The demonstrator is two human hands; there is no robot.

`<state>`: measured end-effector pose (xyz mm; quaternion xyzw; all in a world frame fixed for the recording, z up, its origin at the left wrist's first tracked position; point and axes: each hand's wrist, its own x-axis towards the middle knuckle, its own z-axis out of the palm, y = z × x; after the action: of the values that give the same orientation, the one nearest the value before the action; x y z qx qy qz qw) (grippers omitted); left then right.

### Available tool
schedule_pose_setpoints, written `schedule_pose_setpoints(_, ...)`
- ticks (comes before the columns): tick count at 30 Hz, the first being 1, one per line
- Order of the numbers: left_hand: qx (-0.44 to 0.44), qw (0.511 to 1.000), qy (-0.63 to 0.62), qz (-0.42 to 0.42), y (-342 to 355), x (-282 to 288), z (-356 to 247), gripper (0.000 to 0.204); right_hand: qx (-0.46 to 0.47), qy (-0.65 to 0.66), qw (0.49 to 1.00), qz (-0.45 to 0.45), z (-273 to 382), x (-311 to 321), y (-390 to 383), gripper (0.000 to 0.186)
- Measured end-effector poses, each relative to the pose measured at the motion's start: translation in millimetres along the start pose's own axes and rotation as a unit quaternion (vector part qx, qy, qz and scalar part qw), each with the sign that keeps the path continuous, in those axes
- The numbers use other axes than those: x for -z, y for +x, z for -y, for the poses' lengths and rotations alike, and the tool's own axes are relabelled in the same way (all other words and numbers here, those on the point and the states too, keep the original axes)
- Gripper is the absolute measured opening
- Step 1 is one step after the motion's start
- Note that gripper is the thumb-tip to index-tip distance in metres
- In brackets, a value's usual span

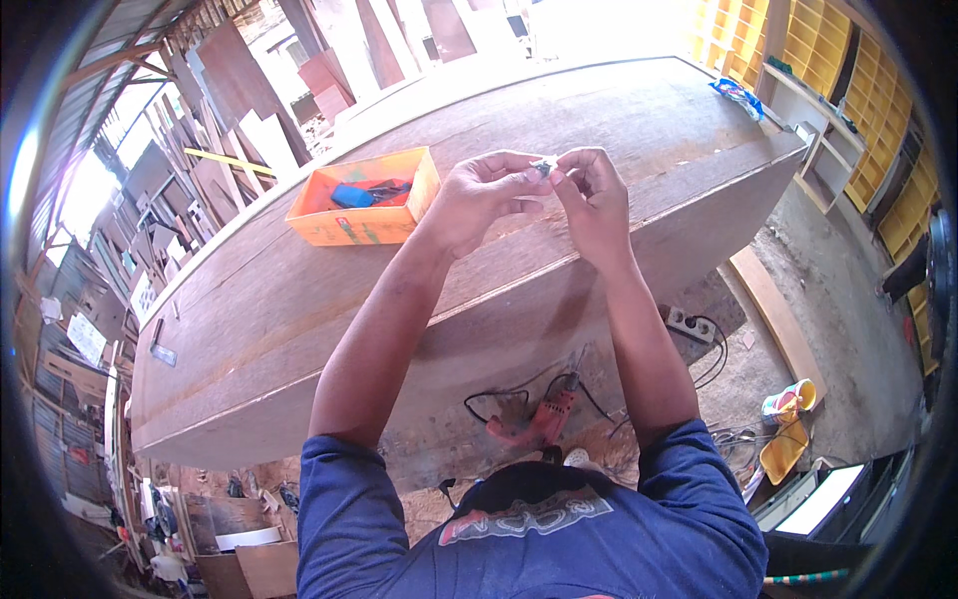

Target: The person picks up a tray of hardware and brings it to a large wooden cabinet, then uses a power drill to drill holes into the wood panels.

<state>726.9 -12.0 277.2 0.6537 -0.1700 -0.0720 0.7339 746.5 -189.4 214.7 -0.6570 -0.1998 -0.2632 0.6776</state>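
Observation:
Both my arms reach out over a large wooden workbench (269, 309). Between the fingertips of the two hands is a small, shiny metallic piece (543, 169), too small to name. My left hand (489, 198) pinches it from the left, thumb and fingers drawn together. From the right, my right hand (593, 200) closes its thumb and forefinger on the same piece. Just left of my left forearm stands an orange box (344, 232) on the bench. Inside it lie a blue object (351, 196) and several dark items I cannot make out.
A square-shaped tool (163, 353) lies at the bench's left end, a blue packet (736, 97) at its far right. Below are a red power drill (549, 414), a power strip (691, 324) and loose cables. A yellow-white bucket (788, 401) stands at right. Boards lean at far left.

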Motion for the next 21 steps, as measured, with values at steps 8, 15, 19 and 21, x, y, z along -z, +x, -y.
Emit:
schedule_pose_setpoints(8, -0.120, 0.973, 0.182, -0.077, 4, -7, 10, 0.026, -0.049, 0.142, 0.989, -0.007, 6, 7, 2, 0.024)
schedule_pose_setpoints(15, -0.162, 0.958, 0.223, -0.081, 6, -1, 13, 0.032, -0.055, 0.126, 0.990, 0.020, 17, 3, -1, 0.034)
schedule_pose_setpoints(19, -0.092, 0.962, 0.245, -0.081, 6, -5, 3, 0.046, -0.058, 0.123, 0.990, 0.029, 15, 4, 0, 0.033)
schedule_pose_setpoints(21, -0.106, 0.962, 0.239, -0.076, 7, -3, 6, 0.045, -0.085, 0.134, 0.987, 0.022, 17, 4, 0, 0.033)
